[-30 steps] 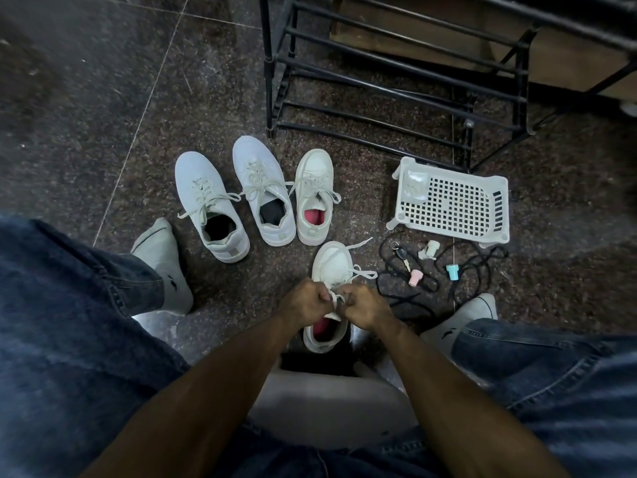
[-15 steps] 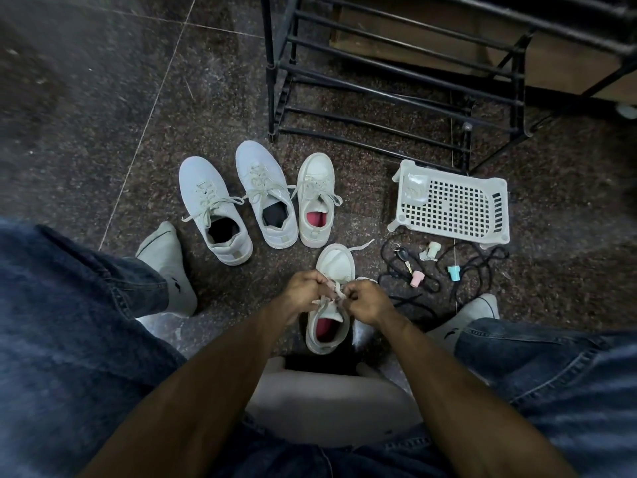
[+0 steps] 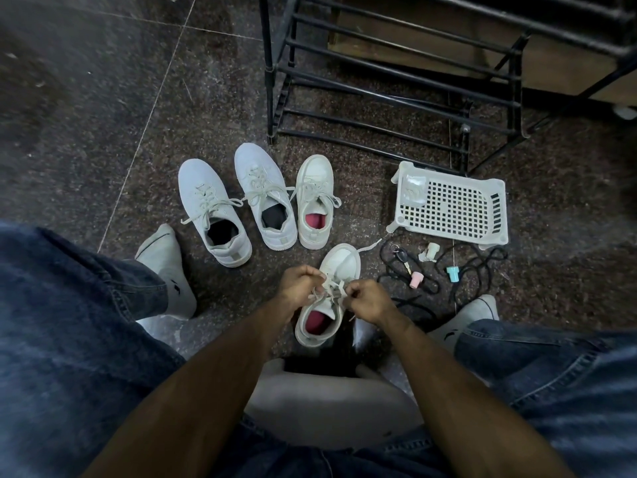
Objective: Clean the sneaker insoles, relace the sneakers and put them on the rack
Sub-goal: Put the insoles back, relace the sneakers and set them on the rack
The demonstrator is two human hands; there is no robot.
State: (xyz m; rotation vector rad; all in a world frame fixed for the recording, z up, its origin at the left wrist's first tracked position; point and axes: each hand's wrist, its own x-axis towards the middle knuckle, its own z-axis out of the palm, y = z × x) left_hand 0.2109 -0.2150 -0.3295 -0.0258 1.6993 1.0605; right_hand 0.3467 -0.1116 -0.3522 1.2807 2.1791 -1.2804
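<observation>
Both forearms are reaching forward and down, converging between the knees. The left hand [image 3: 299,284] is curling its fingers and pinching a lace, knuckles up. The right hand [image 3: 368,300] is facing it, just beside it, fingers also curling tight around lace.

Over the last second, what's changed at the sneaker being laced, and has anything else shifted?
The left hand and right hand have drawn slightly apart, still pinching the lace over the near sneaker. Nothing was let go. The three sneakers in the row, the white basket and the rack stayed put.
</observation>
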